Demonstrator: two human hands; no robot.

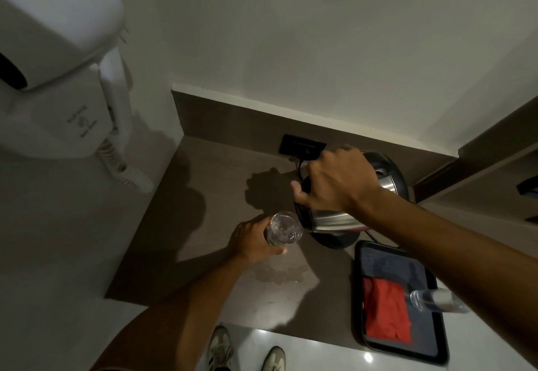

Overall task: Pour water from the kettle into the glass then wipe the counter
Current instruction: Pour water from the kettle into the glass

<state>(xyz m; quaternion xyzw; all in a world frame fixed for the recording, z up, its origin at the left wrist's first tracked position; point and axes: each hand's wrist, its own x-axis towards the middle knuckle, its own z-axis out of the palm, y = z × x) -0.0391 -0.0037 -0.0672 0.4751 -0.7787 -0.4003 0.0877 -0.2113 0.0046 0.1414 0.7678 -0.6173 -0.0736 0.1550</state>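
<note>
A steel kettle (332,219) with black trim is tipped to the left, and my right hand (337,181) is closed around its handle. Its spout sits right at the rim of a clear glass (283,228), which my left hand (251,242) grips from the left above the brown counter (203,239). There is water in the glass. A small wet patch (281,273) lies on the counter just in front of the glass. A red cloth (385,309) rests folded in a black tray (431,353) at the right.
The kettle's black base (334,241) stands under the kettle, its cord running to a black wall socket (301,146). A second empty glass (436,301) lies in the tray. A white wall-mounted hair dryer (64,79) hangs at the left. The counter's front edge is near my shoes.
</note>
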